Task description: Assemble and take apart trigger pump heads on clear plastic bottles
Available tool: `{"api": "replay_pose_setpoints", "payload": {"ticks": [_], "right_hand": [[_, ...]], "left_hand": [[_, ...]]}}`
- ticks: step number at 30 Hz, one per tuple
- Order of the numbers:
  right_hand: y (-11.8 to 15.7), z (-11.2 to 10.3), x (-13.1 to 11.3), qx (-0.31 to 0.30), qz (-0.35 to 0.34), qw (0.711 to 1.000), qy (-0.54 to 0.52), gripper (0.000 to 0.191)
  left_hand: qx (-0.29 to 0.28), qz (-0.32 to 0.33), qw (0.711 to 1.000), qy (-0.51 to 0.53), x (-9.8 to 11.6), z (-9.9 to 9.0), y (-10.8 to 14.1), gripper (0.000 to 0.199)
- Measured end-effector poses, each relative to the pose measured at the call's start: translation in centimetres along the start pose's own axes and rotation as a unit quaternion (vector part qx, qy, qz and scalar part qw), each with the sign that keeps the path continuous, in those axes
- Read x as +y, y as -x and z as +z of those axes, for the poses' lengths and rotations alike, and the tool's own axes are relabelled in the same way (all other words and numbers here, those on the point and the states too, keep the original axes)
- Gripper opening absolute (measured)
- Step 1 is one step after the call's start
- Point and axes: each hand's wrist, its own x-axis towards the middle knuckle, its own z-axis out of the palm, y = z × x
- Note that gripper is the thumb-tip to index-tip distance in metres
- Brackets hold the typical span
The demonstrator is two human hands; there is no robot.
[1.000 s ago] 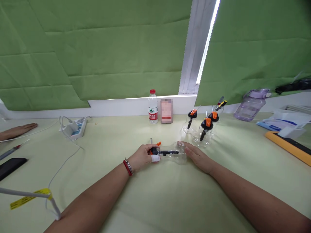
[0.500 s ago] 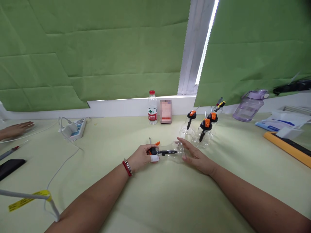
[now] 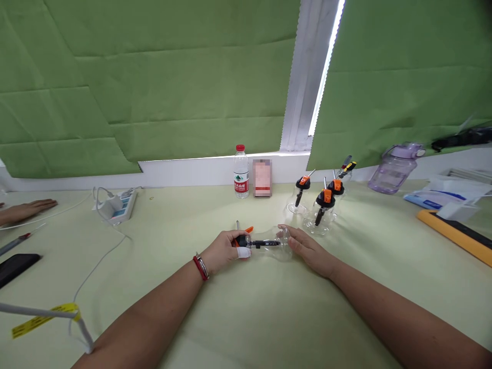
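Observation:
A clear flask-shaped bottle [image 3: 271, 243] lies on its side just above the table, its black-and-orange top to the left and a dark rod visible inside. My left hand [image 3: 226, 246] is closed round the top; a thin metal spout and an orange lever stick out beyond the fingers. White tape wraps one digit. At the wide base, my right hand [image 3: 305, 248] curls its fingers round the clear wall. Several similar bottles stand upright past it, among them a front one [image 3: 326, 199] and a left one [image 3: 303, 183], each with a black-and-orange top.
At the back stand a red-capped water bottle [image 3: 241, 177] and a phone-like upright panel [image 3: 262, 178]. A purple jug [image 3: 395, 169] and a yellow-black bar [image 3: 453, 236] are right. Left are a power strip [image 3: 123, 206], cables, a black phone [image 3: 17, 267] and another person's hand [image 3: 31, 209].
My right hand has moved left onto the base of the bottle and its fingers have closed in. The left hand keeps its hold. The other person's hand has shifted slightly.

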Motion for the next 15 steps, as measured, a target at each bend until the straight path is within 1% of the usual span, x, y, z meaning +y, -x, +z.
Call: {"api": "replay_pose_setpoints", "payload": {"ticks": [2,4,8,9,12,13,15], "right_hand": [[-0.1,0.1,-0.4,0.005,-0.004,1.0,0.026,0.048],[-0.1,0.2,-0.5,0.005,-0.005,0.999,0.042,0.049],[0.1,0.1,-0.1,-0.011,0.003,1.0,0.026,0.051],[0.2,0.0,0.0,-0.02,0.0,1.0,0.01,0.055],[0.5,-0.2,0.5,-0.04,-0.023,0.998,-0.038,0.08],[0.5,-0.2,0.5,-0.042,-0.028,0.998,-0.047,0.083],[0.5,-0.2,0.6,-0.04,-0.025,0.998,-0.05,0.078]], "left_hand": [[-0.002,-0.001,1.0,-0.001,0.0,0.0,0.1,0.038],[-0.003,-0.001,1.0,-0.002,0.0,0.0,0.1,0.039],[-0.002,-0.003,1.0,-0.004,0.0,0.0,0.1,0.04],[0.0,-0.003,1.0,-0.005,0.0,0.0,0.1,0.04],[0.01,-0.004,1.0,-0.008,-0.3,-0.1,0.0,0.04],[0.013,-0.004,1.0,-0.01,-0.3,-0.1,0.0,0.041],[0.016,-0.001,1.0,-0.013,-0.4,-0.2,-0.1,0.041]]}}
